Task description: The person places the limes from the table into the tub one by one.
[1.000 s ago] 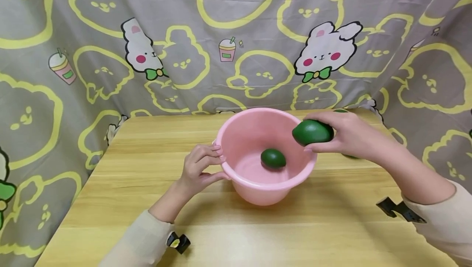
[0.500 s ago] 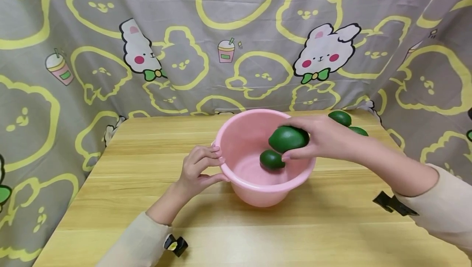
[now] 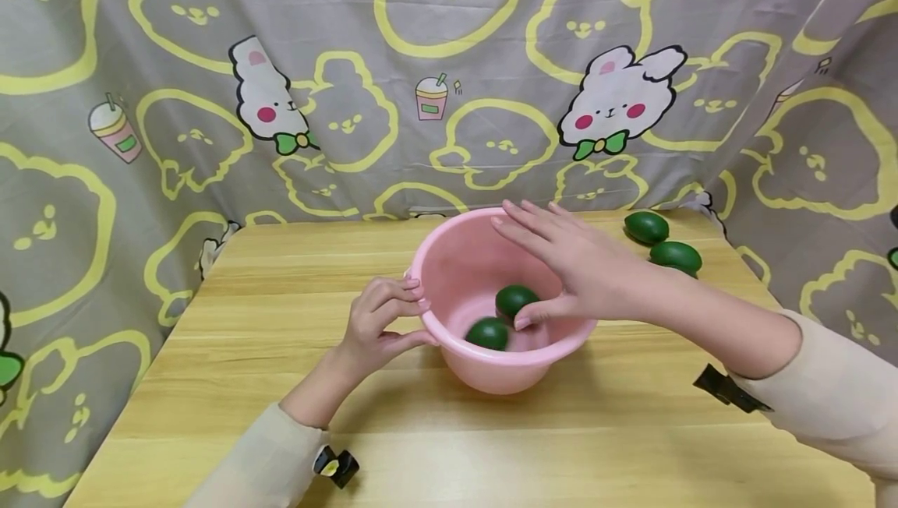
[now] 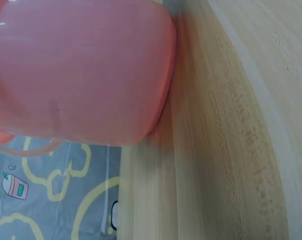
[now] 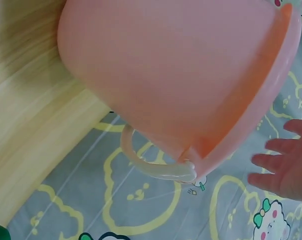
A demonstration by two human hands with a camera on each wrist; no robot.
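right hand (image 3: 582, 270) spread wide above the pink basin (image 3: 449, 340), empty; two avocados (image 3: 515, 300) beneath it; left hand (image 3: 379, 321) pinches the rim.

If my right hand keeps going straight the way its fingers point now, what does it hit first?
The right hand is spread above the pink bucket, fingers pointing left and slightly away. Straight on, it would probably pass over the far rim and meet only the tabletop or the curtain behind, though depth is unclear.
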